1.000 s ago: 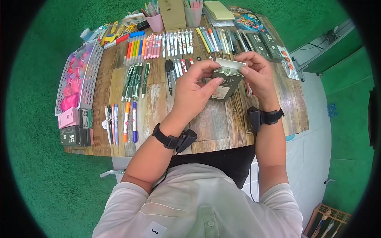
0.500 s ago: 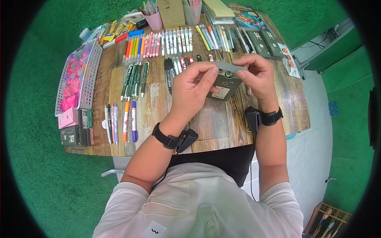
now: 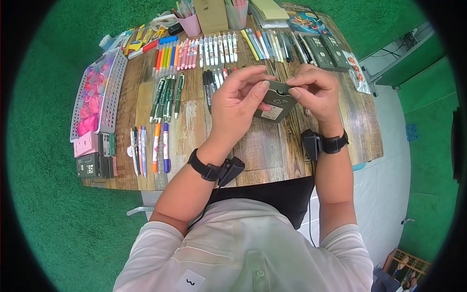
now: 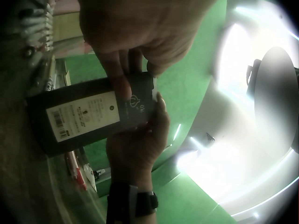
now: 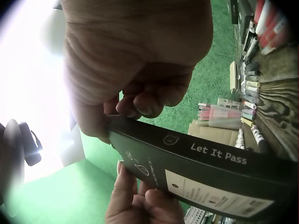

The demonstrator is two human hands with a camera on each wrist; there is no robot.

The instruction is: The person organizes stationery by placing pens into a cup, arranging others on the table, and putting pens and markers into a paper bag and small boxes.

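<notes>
A dark cardboard box (image 3: 273, 102) with a white barcode label is held up over the table between both hands. My left hand (image 3: 237, 95) grips its upper left edge, thumb on the labelled face. At the upper right corner, my right hand (image 3: 317, 93) pinches the top end of the box between thumb and fingers. The top flap lies folded down over the opening. In the right wrist view, the narrow side of the box (image 5: 205, 148) reads "Let It Pass". The label (image 4: 84, 116) shows plainly in the left wrist view.
Rows of pens and markers (image 3: 216, 51) lie across the wooden table (image 3: 194, 136). At the left stand a white basket (image 3: 111, 92) of pink items and stacked small boxes (image 3: 90, 165). Farther back are pen cups (image 3: 189, 24), a paper bag (image 3: 211, 17) and two dark boxes (image 3: 327, 52).
The box's raised flap, pale inside showing, has been folded down over the top. The left thumb has slid up the face of the box. Both hands stay on it.
</notes>
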